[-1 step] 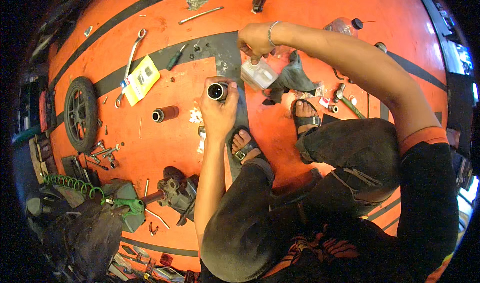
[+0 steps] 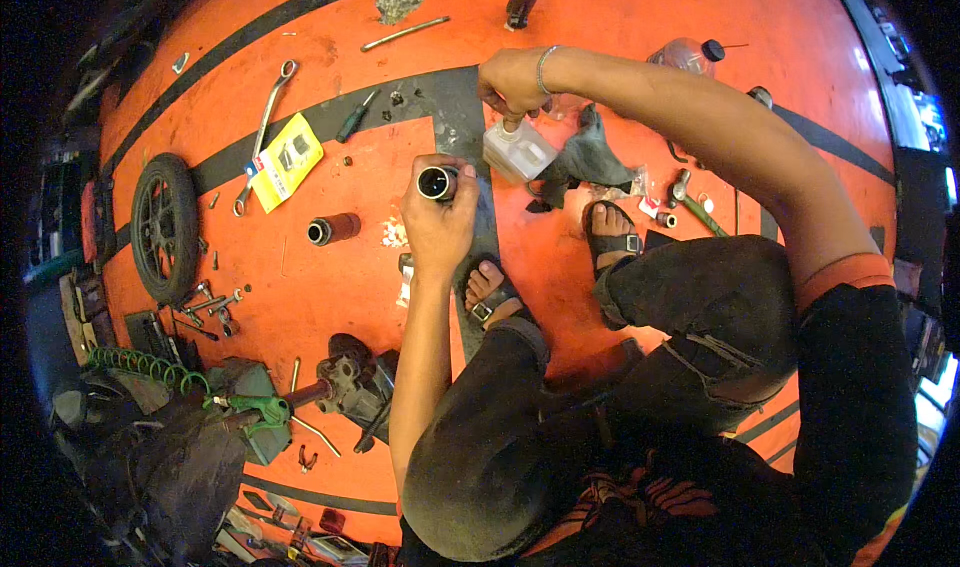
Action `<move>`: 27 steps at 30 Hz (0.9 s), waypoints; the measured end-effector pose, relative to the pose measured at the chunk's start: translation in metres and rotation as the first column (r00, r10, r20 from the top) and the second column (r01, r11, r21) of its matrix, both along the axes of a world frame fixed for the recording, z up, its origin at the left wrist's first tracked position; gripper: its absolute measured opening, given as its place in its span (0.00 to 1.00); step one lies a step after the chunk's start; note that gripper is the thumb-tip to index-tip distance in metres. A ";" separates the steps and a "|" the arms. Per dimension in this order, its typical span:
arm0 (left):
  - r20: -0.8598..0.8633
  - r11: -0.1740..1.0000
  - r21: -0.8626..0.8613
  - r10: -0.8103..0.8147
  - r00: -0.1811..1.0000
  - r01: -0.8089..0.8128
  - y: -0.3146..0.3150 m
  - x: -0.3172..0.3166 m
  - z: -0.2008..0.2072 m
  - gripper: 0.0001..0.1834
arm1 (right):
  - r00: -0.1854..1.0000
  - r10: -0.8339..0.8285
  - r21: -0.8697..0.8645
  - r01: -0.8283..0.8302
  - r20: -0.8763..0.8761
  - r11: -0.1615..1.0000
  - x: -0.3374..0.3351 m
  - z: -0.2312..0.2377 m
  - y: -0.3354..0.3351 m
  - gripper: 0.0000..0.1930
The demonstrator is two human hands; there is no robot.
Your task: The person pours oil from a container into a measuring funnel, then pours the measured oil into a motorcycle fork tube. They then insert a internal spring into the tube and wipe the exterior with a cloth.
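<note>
Nothing has shifted: your left hand (image 2: pixel 438 222) still grips the short black tube (image 2: pixel 437 183), open end up, while your right hand (image 2: pixel 513 84) pinches the cap of the white bottle (image 2: pixel 517 151) on the orange floor (image 2: pixel 600 17); contents unseen.

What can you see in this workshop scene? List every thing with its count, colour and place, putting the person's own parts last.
floor: one, orange with dark stripes, under everything
metal tube: one, dark with a shiny rim, held in the left hand
plastic bottle: one, whitish, on the floor under the right hand
rag: one, grey, right of the bottle
cylinder: one, brownish, lying left of the left hand
card packet: one, yellow, upper left
spanner: one, silver, beside the packet
small wheel: one, black, far left
coiled hose: one, green, lower left
clear bottle: one, black cap, upper right
sandals: two, dark, on the feet
left hand: gripping the tube
right hand: fingers on the bottle's top
</note>
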State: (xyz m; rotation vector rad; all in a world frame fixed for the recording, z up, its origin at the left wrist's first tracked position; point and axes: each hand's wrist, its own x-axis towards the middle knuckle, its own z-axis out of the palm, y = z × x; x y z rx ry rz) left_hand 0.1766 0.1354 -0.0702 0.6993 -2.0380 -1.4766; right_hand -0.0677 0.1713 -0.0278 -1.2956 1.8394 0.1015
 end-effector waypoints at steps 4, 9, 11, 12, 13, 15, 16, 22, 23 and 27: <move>-0.040 1.000 0.004 -0.010 0.999 0.010 -0.004 0.003 -0.007 0.07 | 0.998 0.057 -0.089 -0.055 0.016 0.994 -0.004 -0.004 0.011 0.13; -0.024 0.999 0.034 0.003 1.000 -0.002 0.000 0.004 -0.004 0.07 | 0.994 -0.092 -0.125 0.099 0.061 0.987 0.003 -0.007 0.028 0.12; -0.038 1.000 -0.007 0.006 0.999 -0.006 -0.002 0.003 -0.004 0.07 | 0.984 -0.144 -0.139 0.158 0.107 0.977 0.006 -0.003 0.027 0.12; -0.039 1.000 -0.001 0.008 0.999 -0.008 -0.001 0.003 -0.004 0.07 | 0.987 -0.130 -0.155 0.144 0.098 0.977 0.005 -0.005 0.028 0.12; -0.039 1.000 0.005 0.011 0.999 -0.011 0.000 0.002 -0.005 0.07 | 0.989 -0.115 -0.172 0.129 0.088 0.977 0.003 -0.008 0.028 0.12; -0.037 1.000 -0.004 0.013 0.999 -0.013 0.000 0.002 -0.005 0.06 | 0.990 -0.111 -0.165 0.124 0.085 0.979 0.003 -0.007 0.027 0.13; -0.035 1.000 -0.019 0.011 0.999 -0.012 0.000 0.003 -0.004 0.06 | 0.988 -0.122 -0.141 0.134 0.092 0.981 0.004 -0.004 0.027 0.13; -0.039 1.000 0.025 0.012 0.999 -0.011 -0.001 0.004 -0.007 0.07 | 0.974 -0.193 -0.055 0.200 0.122 0.978 0.005 -0.002 0.023 0.13; -0.047 1.000 0.025 0.015 0.999 -0.014 -0.002 0.005 -0.008 0.07 | 0.986 -0.137 -0.123 0.148 0.096 0.981 0.005 -0.003 0.023 0.13; -0.057 0.998 0.053 0.017 0.998 -0.014 0.000 0.009 -0.007 0.07 | 1.000 0.008 -0.339 -0.008 0.001 0.941 0.007 -0.006 0.030 0.12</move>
